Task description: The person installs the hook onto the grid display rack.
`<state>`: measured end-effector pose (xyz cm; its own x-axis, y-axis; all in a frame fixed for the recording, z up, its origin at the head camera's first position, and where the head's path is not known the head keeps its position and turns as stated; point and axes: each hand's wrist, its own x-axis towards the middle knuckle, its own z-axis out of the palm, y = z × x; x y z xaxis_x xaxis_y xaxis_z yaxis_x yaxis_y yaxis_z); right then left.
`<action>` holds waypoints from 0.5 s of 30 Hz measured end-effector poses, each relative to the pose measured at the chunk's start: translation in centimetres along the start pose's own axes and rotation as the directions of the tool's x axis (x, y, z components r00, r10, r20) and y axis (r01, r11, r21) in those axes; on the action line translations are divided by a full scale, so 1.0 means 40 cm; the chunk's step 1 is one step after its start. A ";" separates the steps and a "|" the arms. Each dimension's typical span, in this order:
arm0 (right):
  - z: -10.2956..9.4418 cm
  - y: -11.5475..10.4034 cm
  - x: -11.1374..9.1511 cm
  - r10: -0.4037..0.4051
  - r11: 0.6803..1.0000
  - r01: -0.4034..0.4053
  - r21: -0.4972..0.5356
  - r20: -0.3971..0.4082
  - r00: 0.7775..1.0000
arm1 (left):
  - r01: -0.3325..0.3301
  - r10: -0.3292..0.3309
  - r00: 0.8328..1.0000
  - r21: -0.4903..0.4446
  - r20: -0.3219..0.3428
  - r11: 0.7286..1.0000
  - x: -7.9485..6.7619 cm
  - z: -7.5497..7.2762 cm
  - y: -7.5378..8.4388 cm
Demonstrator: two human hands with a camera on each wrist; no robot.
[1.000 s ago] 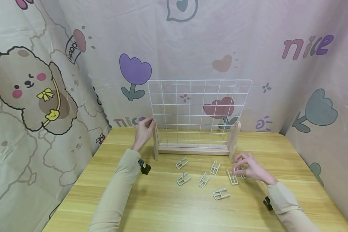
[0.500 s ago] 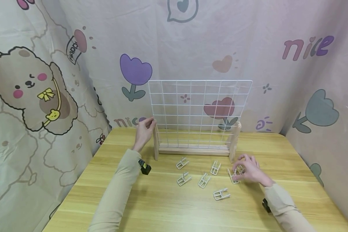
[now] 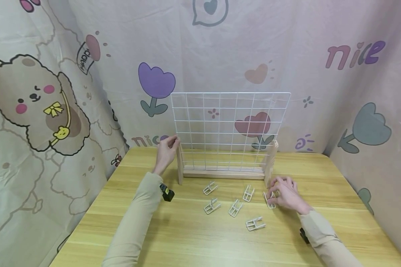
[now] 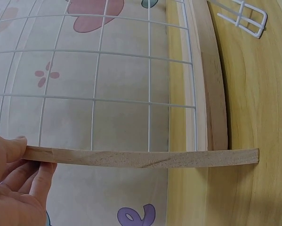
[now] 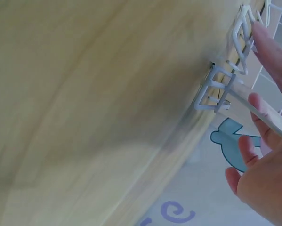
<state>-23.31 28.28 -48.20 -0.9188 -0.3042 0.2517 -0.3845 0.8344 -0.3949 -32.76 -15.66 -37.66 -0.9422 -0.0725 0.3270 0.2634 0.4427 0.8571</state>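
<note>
My left hand (image 3: 166, 152) pinches the top of the left wooden upright (image 4: 145, 158) between thumb and fingers, at the side of a white wire grid (image 3: 220, 120). The grid stands upright in its wooden base (image 3: 224, 172). To the right of the base, my right hand (image 3: 286, 194) is low over the table, fingers bent and spread apart. Its thumb touches a white wire display hook (image 5: 238, 42). A second white hook (image 5: 206, 96) lies beside that one, near the fingers in the right wrist view; in the head view my hand mostly hides it.
Several more white hooks lie loose on the wooden table (image 3: 187, 230) in front of the stand, including a front one (image 3: 255, 223) and a left one (image 3: 210, 188). Printed curtains (image 3: 214, 55) hang behind and at both sides.
My right hand has dipped slightly and moved back over the two right-hand hooks. The one at the thumb has slid a little back and right. My left hand has stayed put.
</note>
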 end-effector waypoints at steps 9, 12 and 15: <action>-0.006 -0.007 0.008 -0.053 0.998 0.055 0.029 -0.060 0.997 | -0.004 0.004 1.000 0.014 -0.004 1.000 0.001 0.000 0.000; -0.013 -0.013 0.011 -0.098 0.994 0.101 0.031 -0.106 0.990 | -0.001 0.001 1.000 0.015 -0.001 1.000 0.001 0.000 -0.001; -0.017 -0.011 0.017 -0.180 0.981 0.188 0.039 -0.145 0.973 | 0.002 -0.002 1.000 0.014 -0.001 1.000 0.000 0.000 0.000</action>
<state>-23.72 27.99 -47.24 -0.8113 -0.3798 0.4444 -0.5534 0.7438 -0.3747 -32.77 -15.68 -37.66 -0.9425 -0.0746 0.3257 0.2584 0.4550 0.8522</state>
